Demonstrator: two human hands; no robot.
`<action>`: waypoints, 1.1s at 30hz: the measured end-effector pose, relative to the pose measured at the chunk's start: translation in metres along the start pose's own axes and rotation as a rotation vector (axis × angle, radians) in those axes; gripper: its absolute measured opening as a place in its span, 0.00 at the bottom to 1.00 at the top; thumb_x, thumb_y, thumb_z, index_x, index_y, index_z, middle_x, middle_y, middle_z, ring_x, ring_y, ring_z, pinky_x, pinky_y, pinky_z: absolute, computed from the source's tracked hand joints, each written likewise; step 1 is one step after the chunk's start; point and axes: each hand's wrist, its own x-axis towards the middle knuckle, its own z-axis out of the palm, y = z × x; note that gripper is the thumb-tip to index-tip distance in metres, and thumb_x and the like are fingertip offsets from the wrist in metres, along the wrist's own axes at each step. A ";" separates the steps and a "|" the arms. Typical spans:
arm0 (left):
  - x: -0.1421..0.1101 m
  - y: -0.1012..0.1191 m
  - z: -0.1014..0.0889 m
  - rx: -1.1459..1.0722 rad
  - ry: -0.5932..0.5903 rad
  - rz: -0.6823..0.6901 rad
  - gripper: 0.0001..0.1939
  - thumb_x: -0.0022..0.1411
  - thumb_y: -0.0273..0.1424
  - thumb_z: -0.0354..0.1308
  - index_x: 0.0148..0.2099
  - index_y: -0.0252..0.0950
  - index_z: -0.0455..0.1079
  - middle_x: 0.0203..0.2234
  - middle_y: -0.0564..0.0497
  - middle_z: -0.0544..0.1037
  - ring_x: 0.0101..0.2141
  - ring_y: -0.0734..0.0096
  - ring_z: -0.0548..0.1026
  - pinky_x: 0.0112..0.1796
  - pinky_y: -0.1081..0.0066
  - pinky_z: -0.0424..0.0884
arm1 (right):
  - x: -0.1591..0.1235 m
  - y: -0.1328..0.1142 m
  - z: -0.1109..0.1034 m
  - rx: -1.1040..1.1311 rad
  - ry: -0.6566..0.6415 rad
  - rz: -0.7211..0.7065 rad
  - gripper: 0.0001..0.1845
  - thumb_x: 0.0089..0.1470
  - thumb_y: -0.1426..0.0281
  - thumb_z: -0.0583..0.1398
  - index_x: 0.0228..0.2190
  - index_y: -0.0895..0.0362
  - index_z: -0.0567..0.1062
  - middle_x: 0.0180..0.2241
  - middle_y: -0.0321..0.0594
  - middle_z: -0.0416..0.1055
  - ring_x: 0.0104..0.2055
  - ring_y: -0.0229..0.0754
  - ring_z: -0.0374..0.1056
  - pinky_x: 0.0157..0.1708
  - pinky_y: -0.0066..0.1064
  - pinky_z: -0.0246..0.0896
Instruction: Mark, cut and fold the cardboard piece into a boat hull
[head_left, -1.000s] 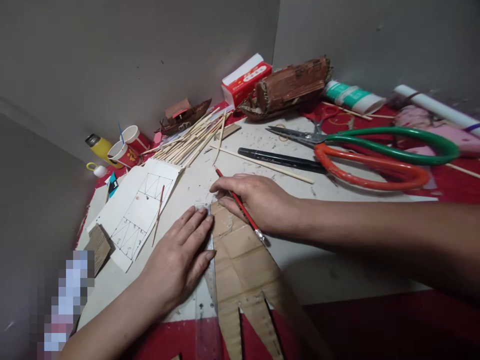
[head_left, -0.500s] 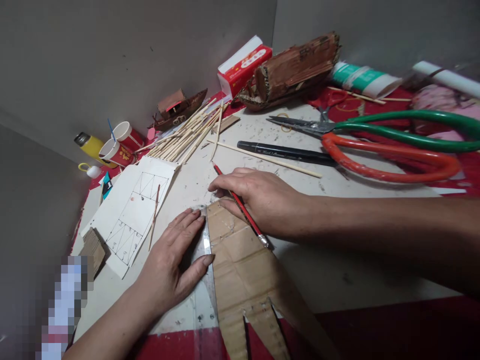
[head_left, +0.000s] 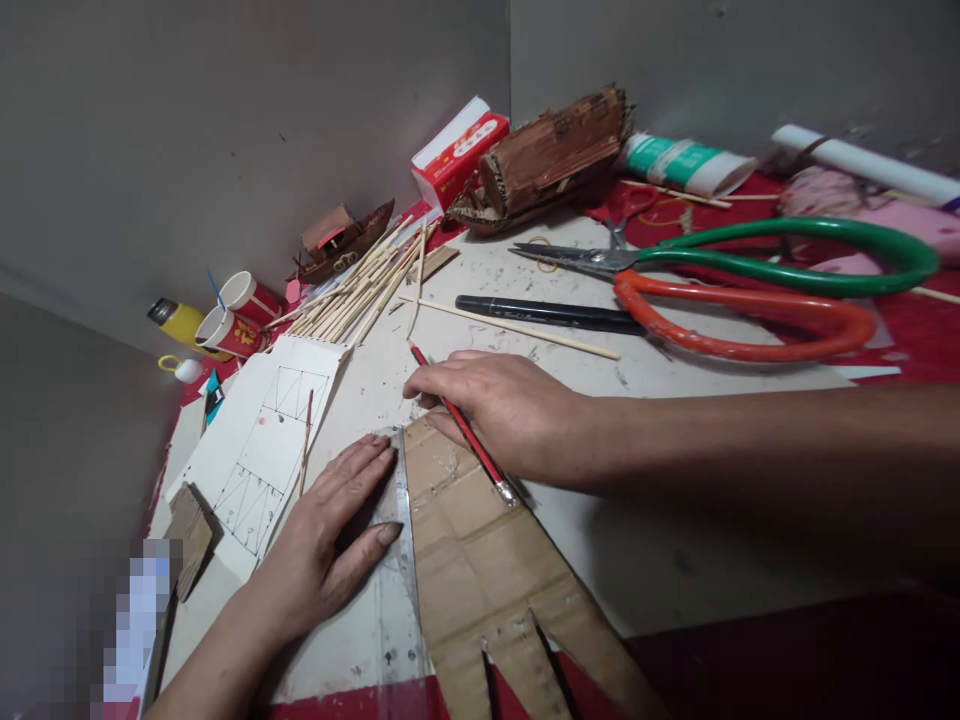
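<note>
A person works with both bare hands over a tapered, notched cardboard piece (head_left: pixel 465 540), which lies beneath the right hand's heel side and beside the left, with 12 o'clock marking the far side of the table. The left hand (head_left: pixel 330 525), at its 10 o'clock, is spread flat, thumb apart from the fingers, over a clear ruler (head_left: pixel 397 610) set along the cardboard's 9 o'clock edge. The right hand (head_left: pixel 502 405), at 12 o'clock near the narrow end, is closed around a red pencil (head_left: pixel 469 437). The pencil points to 11 o'clock, its silver-capped end toward 5. The ruler's long axis runs from 12 to 6, while the cardboard's narrow end aims just short of 12 and its slits open near 6. At 10 o'clock, a white sheet (head_left: pixel 251 440) bears two inked, zigzag-braced frames with small marks around the lower one. A black marker (head_left: pixel 547 313) at 1 o'clock carries pale lettering along its barrel, and a red box (head_left: pixel 461 160) at 12 shows white-backed characters; both appear too small to read reliably from here. Large shears (head_left: pixel 630 265) with one green and one orange handle lie between 1 and 2.
</note>
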 end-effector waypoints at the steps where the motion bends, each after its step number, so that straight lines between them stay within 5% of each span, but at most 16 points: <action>1: 0.000 0.000 0.000 -0.019 0.013 -0.001 0.35 0.66 0.31 0.57 0.71 0.44 0.49 0.67 0.46 0.60 0.66 0.59 0.57 0.63 0.53 0.58 | 0.000 0.000 0.000 -0.006 -0.002 0.008 0.20 0.56 0.76 0.58 0.50 0.56 0.75 0.44 0.47 0.78 0.48 0.52 0.71 0.45 0.38 0.62; 14: 0.007 -0.001 -0.001 -0.026 0.030 0.107 0.33 0.67 0.29 0.56 0.70 0.44 0.51 0.67 0.44 0.60 0.66 0.58 0.56 0.62 0.48 0.60 | 0.000 -0.002 -0.001 -0.029 0.001 0.030 0.19 0.56 0.75 0.57 0.49 0.55 0.76 0.44 0.47 0.78 0.47 0.52 0.71 0.44 0.37 0.62; 33: 0.008 -0.004 0.001 -0.059 0.085 0.083 0.33 0.65 0.29 0.59 0.69 0.46 0.55 0.65 0.45 0.64 0.65 0.57 0.59 0.62 0.47 0.61 | -0.002 0.000 0.002 -0.032 0.027 0.053 0.16 0.57 0.72 0.57 0.47 0.55 0.77 0.40 0.45 0.78 0.44 0.51 0.71 0.41 0.37 0.61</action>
